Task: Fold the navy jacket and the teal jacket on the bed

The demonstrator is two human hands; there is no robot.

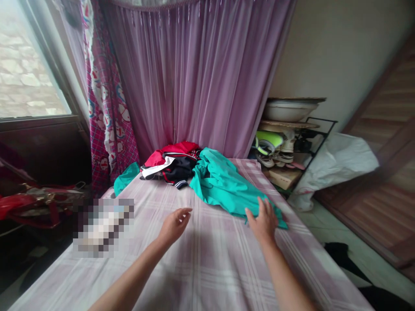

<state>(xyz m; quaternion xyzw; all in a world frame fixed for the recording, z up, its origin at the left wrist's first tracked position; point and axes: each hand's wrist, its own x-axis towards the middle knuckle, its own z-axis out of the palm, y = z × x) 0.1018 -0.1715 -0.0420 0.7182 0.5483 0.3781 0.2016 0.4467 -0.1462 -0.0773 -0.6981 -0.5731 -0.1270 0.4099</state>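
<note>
A teal garment (223, 183) lies rumpled across the bed, stretching from the pile toward the right edge. Over its near end is my right hand (265, 220), fingers spread; whether the fingertips touch the cloth I cannot tell. My left hand (176, 224) hovers above the checked sheet (194, 268), its fingers loosely curved and nothing held. Beyond it sit a navy garment (183, 168) with striped trim and a red garment (158, 156), bunched together. A white strip of cloth (158, 169) lies on their left side.
Purple curtains (201, 77) hang behind the bed, with a patterned magenta curtain (105, 112) at left. Another teal cloth (126, 178) rests at the left edge beside a pixelated patch. To the right stand a shoe rack (311, 160), a basin (288, 111) and a white sack (337, 162).
</note>
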